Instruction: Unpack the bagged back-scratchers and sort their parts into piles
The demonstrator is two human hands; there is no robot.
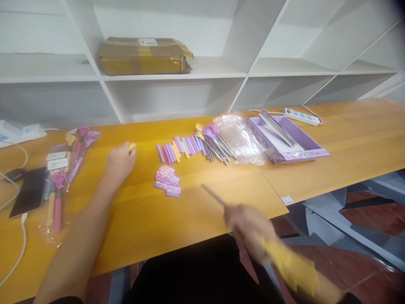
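My left hand point(120, 162), fingers curled, grips a round-ended yellow stick point(132, 147). My right hand point(248, 226) clasps a thin metallic rod point(214, 195).

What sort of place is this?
Probably a workroom of some kind: open white shelves behind a long table, where small coloured tubes lie in a loose row.

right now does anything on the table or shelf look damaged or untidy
The cardboard box on the shelf looks battered: a flap juts out at its right end. The small cards on the table overlap untidily.
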